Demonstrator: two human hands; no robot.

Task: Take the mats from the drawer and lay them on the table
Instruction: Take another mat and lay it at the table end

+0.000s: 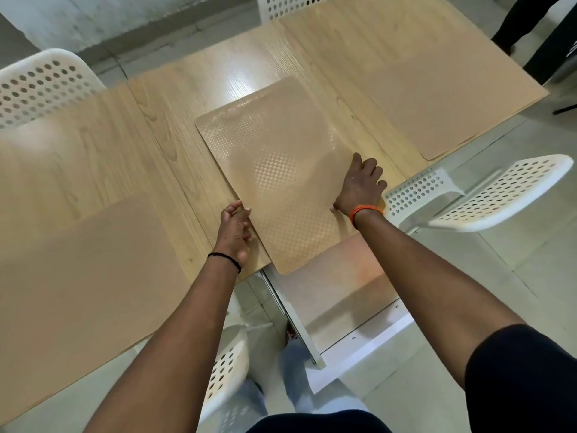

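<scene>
The tan dot-patterned plastic mat (278, 170) lies mid light-wood table (175, 98), overhanging its near edge above the open white drawer (337, 295); left hand (235, 232) and right hand (359, 185) pinch its side edges; laying step; next, probably push it fully on.

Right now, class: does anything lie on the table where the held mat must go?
Nothing visible does. Both the left hand and right hand hold the patterned mat over bare table, between two mats already laid.

The wooden table (193, 89) bears three tan mats — left (78, 276), middle (274, 170), right (452, 114).
</scene>
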